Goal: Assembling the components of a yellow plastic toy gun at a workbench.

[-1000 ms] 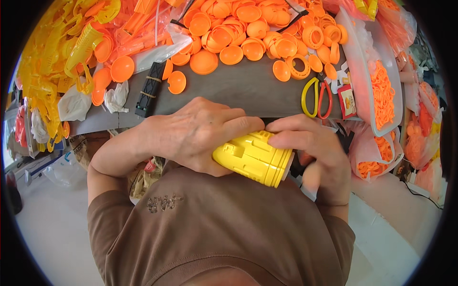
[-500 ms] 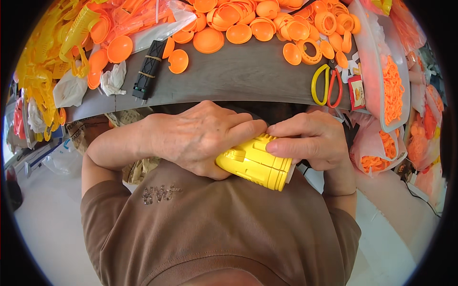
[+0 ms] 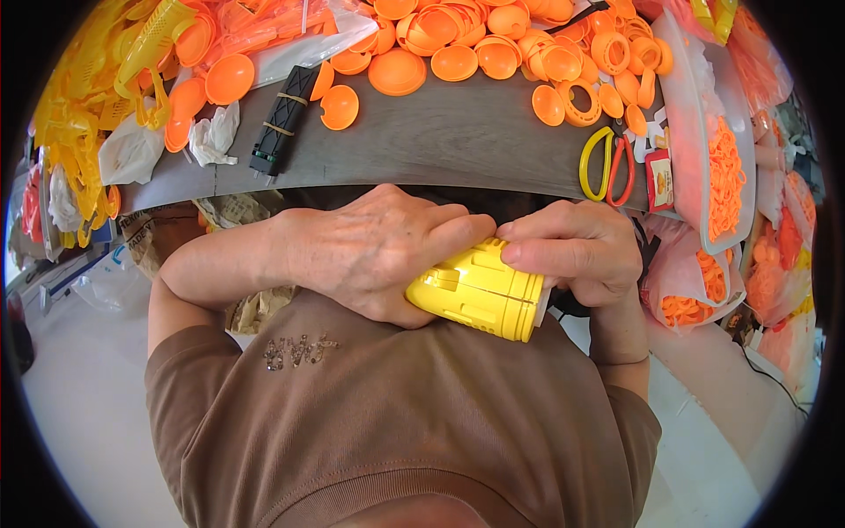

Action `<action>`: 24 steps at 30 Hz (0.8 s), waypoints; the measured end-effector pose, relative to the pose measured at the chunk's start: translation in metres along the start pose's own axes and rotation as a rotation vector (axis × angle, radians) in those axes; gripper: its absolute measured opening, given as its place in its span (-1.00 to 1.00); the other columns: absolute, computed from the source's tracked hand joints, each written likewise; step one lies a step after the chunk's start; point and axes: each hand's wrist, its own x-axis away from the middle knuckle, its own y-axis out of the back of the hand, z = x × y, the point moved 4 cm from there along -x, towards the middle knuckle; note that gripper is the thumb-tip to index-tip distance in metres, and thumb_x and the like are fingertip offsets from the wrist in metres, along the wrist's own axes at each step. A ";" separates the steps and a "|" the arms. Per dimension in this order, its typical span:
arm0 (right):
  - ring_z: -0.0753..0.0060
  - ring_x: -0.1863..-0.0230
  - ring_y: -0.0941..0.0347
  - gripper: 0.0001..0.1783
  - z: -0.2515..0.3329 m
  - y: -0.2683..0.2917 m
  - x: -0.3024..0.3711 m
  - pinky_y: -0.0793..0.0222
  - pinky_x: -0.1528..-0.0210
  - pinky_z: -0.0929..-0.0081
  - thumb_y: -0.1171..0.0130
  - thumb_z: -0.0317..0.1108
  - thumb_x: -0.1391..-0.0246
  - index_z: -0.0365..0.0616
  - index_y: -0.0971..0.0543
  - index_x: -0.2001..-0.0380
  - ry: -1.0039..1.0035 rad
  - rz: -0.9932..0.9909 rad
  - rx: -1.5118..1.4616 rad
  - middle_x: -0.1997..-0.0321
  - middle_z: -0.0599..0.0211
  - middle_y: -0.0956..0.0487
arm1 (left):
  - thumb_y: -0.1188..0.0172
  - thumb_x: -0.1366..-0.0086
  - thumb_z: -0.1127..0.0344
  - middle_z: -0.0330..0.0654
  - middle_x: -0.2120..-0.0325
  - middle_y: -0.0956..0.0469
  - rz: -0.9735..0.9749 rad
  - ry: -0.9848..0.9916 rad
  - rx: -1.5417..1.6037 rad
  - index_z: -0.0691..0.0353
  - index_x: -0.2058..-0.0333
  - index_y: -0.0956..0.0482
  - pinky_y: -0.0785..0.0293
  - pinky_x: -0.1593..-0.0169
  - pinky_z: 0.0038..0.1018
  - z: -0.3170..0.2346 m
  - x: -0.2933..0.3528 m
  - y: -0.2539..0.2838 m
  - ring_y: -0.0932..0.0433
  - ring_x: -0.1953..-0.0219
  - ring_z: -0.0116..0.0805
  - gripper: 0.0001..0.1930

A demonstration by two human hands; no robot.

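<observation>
A yellow ribbed plastic cylinder (image 3: 484, 295), perhaps a toy housing, lies tilted against my chest, below the table's front edge. My left hand (image 3: 378, 255) wraps round its left end, fingers closed over the top. At the right end, my right hand (image 3: 576, 251) grips with thumb and fingers near the rim. A thin seam runs along the cylinder's side, and a pale part shows at its right end. Most of the fingertips behind the cylinder are hidden.
On the grey table (image 3: 440, 141) lie orange plastic cups and rings (image 3: 475, 44), scissors (image 3: 607, 167) with yellow and red handles, and a black rod-like part (image 3: 283, 123) with bands. Yellow plastic pieces (image 3: 79, 132) heap at left; a clear bin (image 3: 726, 176) holds orange loops at right.
The cylinder has turned slightly and shifted a little up and right. Both hands keep their hold on it. The table view has moved slightly rightward.
</observation>
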 end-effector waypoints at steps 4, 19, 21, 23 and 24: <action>0.48 0.57 -0.46 -0.79 0.002 0.003 -0.006 -0.32 0.62 0.68 -0.11 -0.52 0.07 -0.26 -0.62 0.31 -0.056 0.079 -0.040 0.34 0.07 -0.58 | -0.31 0.18 0.35 -0.02 0.44 -0.44 -0.078 -0.037 0.047 0.45 0.06 -0.26 -0.46 0.46 -0.25 0.006 0.002 -0.003 -0.52 0.43 -0.02 -0.34; 0.42 0.56 -0.35 -0.61 0.031 0.031 0.001 -0.33 0.51 0.55 -0.35 -0.22 0.11 -0.24 -0.52 0.27 -0.172 -0.436 0.169 0.37 0.21 -0.51 | -0.31 0.14 0.32 -0.08 0.47 -0.44 -0.249 0.099 -0.133 0.34 -0.13 -0.20 -0.45 0.46 -0.30 -0.002 -0.001 0.021 -0.51 0.46 -0.08 -0.21; 0.42 0.54 -0.35 -0.60 0.048 0.015 0.001 -0.33 0.52 0.54 -0.38 -0.24 0.14 -0.22 -0.50 0.28 -0.146 -0.389 0.358 0.38 0.23 -0.48 | -0.32 0.17 0.32 -0.09 0.46 -0.43 -0.320 0.161 -0.179 0.31 -0.18 -0.17 -0.43 0.47 -0.32 -0.005 -0.002 0.028 -0.51 0.47 -0.12 -0.14; 0.46 0.54 -0.31 -0.61 0.047 0.003 -0.004 -0.29 0.58 0.54 -0.42 -0.34 0.19 -0.20 -0.47 0.31 -0.222 -0.366 0.479 0.44 0.28 -0.42 | -0.32 0.19 0.32 -0.11 0.47 -0.42 -0.372 0.156 -0.238 0.31 -0.18 -0.17 -0.43 0.48 -0.34 -0.003 -0.007 0.027 -0.50 0.48 -0.14 -0.13; 0.46 0.54 -0.31 -0.61 0.048 -0.002 -0.009 -0.29 0.58 0.54 -0.42 -0.34 0.19 -0.20 -0.47 0.31 -0.216 -0.365 0.488 0.44 0.28 -0.42 | -0.32 0.20 0.33 -0.12 0.48 -0.41 -0.428 0.139 -0.286 0.31 -0.18 -0.18 -0.42 0.49 -0.35 -0.004 -0.008 0.028 -0.50 0.49 -0.16 -0.12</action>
